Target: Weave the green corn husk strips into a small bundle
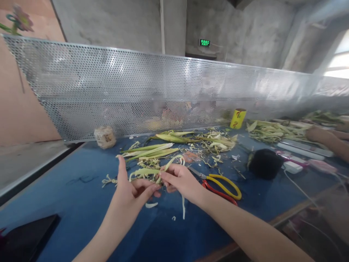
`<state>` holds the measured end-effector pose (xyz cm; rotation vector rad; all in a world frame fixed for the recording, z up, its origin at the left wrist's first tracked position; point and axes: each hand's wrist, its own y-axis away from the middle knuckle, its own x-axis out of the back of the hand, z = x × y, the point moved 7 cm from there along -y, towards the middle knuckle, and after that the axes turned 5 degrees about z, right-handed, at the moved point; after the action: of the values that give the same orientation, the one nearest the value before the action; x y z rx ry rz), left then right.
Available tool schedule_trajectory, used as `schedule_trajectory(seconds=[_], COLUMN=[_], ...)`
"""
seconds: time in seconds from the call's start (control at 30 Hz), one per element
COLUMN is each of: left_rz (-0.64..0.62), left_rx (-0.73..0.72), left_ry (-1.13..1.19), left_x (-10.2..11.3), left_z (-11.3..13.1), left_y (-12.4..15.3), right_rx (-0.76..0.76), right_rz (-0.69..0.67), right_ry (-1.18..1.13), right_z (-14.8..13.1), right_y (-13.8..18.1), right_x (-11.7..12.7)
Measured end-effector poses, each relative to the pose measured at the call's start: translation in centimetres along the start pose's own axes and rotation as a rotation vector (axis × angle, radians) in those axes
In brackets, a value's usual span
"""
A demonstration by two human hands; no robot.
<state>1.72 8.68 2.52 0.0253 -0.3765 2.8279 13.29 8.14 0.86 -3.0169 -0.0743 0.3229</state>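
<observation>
My left hand [139, 193] pinches a strip of pale green husk [147, 171] between thumb and finger, its other fingers partly spread. Close against it, my right hand [180, 180] is closed on the same bundle of husk strips, where they meet or cross; the exact join is hidden by my fingers. A thin pale strip [183, 207] hangs below my right hand. Just behind both hands lie long green husk leaves [152, 150] and a braided husk piece [109, 180]. Scissors with red and yellow handles [225, 187] rest beside my right wrist.
A perforated metal screen [131, 87] runs along the table's back edge. Before it stand a wrapped roll [105, 137] and a yellow tube [238, 119]. To the right are a black round object [265, 163], a white charger [293, 167] with cable, and another person's arm [327, 140].
</observation>
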Motion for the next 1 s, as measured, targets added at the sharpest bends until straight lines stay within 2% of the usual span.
schedule_trajectory(seconds=[0.1,0.23,0.43,0.63,0.8,1.0], left_rz=[-0.005,0.022,0.062,-0.007,-0.013,-0.021], left_rx=[0.001,-0.013,0.006,0.013,-0.019,0.002], left_ry=[-0.03,-0.071,0.085,0.053,0.051,0.115], left_x=[0.1,0.2,0.1,-0.5,-0.5,-0.3], left_z=[0.0,0.2,0.2,-0.3,-0.3,0.4], left_y=[0.2,0.4,0.4,0.2,-0.1,-0.3], right_rx=[0.002,-0.075,-0.11,-0.249,-0.213,-0.216], right_rz=[0.032,-0.024,-0.124,-0.106,-0.219,-0.216], right_ry=[0.029,-0.035,0.053,0.079,0.116,0.191], right_z=[0.3,0.5,0.2,1.2,0.7,-0.1], right_y=[-0.3,-0.4,0.4,1.2,1.4,1.6], right_x=[0.3,0.3,-0.5,-1.1,-1.4,-0.6])
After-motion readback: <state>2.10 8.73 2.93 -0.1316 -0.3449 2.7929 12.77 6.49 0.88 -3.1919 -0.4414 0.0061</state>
